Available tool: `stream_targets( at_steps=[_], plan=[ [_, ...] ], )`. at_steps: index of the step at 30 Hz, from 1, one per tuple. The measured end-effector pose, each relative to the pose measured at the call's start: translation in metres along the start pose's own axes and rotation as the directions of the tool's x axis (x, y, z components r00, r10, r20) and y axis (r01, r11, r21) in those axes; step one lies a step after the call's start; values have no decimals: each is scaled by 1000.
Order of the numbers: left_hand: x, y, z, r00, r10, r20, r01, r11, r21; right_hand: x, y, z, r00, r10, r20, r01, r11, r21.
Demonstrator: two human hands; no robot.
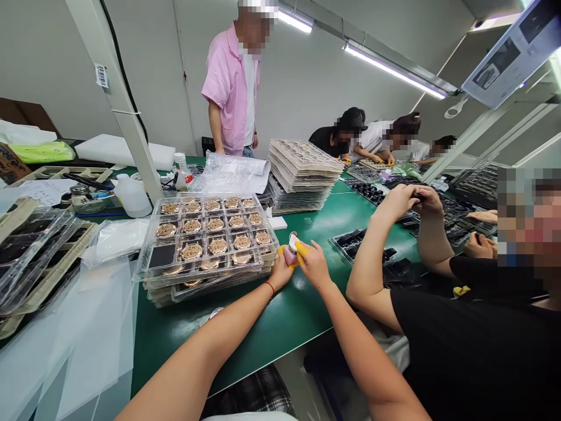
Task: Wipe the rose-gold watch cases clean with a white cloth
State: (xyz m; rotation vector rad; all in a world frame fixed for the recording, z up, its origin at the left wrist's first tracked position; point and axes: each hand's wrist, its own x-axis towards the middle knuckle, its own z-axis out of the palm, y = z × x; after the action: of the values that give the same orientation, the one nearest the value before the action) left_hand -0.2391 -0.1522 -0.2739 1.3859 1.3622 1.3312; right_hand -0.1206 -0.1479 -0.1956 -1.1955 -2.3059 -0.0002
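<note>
My left hand point(281, 272), with a red string at the wrist, is closed on a small round watch case point(293, 241) above the green table. Beside it, my right hand point(314, 264) pinches the same piece from the right. Yellow covers are on fingertips of both hands. Something pale pink, perhaps a cloth, shows between the fingers, which partly hide the piece. Just left of my hands, a clear plastic tray point(205, 273) lies on a stack of trays. Its compartments hold rose-gold round watch cases point(218, 246); the front-left compartment shows only a dark square.
Tall stacked trays point(302, 169) stand behind my hands, near bubble wrap point(232, 172) and a white bottle point(131, 196). Plastic sheets point(94, 327) cover the left side. At right, a co-worker's arms point(372, 257) reach over black parts point(350, 241). Another person point(230, 88) stands opposite.
</note>
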Motion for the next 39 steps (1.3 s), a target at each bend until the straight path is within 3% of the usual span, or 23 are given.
stream_targets(
  at_steps=[8,10,12,15,17,18,21,24,26,32,36,39],
  plan=[
    [0,13,-3,998,-38,48,36,998,49,2,-2,-3,998,-60,24,62,994,-94],
    [-13,23,-4,995,-56,82,50,995,81,3,-3,-3,998,-65,15,66,991,-117],
    [-40,34,-15,987,-67,144,51,992,111,3,-3,-3,998,-69,7,69,988,-135],
    [-102,52,-62,951,-36,307,-1,993,120,2,-2,-2,997,-80,10,81,986,-146],
    [-142,63,-111,871,54,489,-143,979,148,1,0,0,996,-86,12,87,986,-142],
    [-159,67,-138,859,64,507,-197,957,212,1,1,1,996,-87,11,88,987,-138],
    [-189,68,-210,944,-69,323,-90,888,452,1,5,5,996,-84,-4,83,989,-125],
    [-197,56,-245,970,-179,166,61,836,546,2,4,8,997,-71,-42,66,990,-122],
    [-194,49,-244,963,-211,164,82,817,571,2,2,9,996,-60,-65,51,991,-123],
    [-171,39,-220,938,-301,171,139,781,609,3,-7,12,995,1,-98,-12,995,-102],
    [-162,33,-222,935,-298,191,143,812,565,7,-5,8,990,81,-112,-86,996,-40],
    [-161,33,-225,934,-290,208,151,849,506,3,-12,-7,952,214,-218,-216,976,13]
  ],
)
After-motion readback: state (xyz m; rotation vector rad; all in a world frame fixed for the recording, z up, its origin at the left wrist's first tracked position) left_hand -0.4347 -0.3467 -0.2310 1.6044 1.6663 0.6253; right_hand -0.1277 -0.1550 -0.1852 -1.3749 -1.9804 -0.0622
